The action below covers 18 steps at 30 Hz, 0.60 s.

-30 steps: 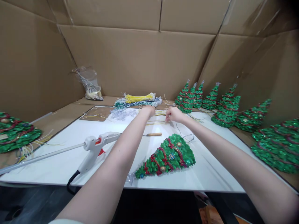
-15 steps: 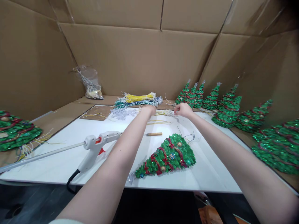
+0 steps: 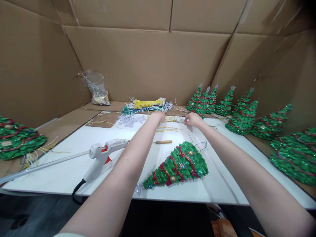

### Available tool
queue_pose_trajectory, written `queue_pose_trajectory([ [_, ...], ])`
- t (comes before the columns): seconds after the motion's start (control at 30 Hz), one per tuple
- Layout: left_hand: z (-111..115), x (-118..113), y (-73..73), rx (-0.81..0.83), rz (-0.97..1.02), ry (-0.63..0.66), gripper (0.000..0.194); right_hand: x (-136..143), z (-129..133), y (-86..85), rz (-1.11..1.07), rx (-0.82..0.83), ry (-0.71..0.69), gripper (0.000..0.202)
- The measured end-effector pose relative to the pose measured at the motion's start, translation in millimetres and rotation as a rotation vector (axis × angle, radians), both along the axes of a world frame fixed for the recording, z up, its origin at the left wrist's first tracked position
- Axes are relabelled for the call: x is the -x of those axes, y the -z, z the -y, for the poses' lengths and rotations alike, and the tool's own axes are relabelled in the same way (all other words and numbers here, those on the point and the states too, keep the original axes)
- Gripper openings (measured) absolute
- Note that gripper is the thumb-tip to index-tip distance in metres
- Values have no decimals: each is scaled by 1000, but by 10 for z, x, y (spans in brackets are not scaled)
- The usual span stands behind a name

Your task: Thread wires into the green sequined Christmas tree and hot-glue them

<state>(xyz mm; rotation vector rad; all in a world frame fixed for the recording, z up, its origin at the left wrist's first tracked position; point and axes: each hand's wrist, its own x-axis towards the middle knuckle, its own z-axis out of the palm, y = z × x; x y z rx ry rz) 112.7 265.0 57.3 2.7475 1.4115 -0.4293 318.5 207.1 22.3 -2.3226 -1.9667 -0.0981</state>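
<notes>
In the head view, a bundle of thin yellow wires with white ends [image 3: 172, 118] lay near the back of the flat white tabletop [image 3: 56, 171], between the two hands. The left hand [image 3: 158, 116] was at the left end of the bundle. Its fingers were mostly hidden, so I could not tell how open they were or what they held. The right hand [image 3: 194, 119] was at the other end, with its fingers bent close together by the white tips. I could not tell if they had hold of any. A few loose yellow wires [image 3: 168, 129] lay just in front. Nearer were a small tool with a wooden handle [image 3: 164, 142], a shiny green Christmas tree with red garlands [image 3: 179, 164] on its side, and a white glue gun with a red trigger [image 3: 98, 158].
</notes>
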Motion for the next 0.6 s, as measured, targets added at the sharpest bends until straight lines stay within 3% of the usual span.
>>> queue_pose_trajectory([
  [0.27, 9, -2, -7, 0, 8, -2, 32, -50, 3, 4, 10, -25, 3, 12],
  [0.6, 15, -12, -12, -14, 7, -13, 33, -366, 200, -112, 138, -92, -5, 11],
])
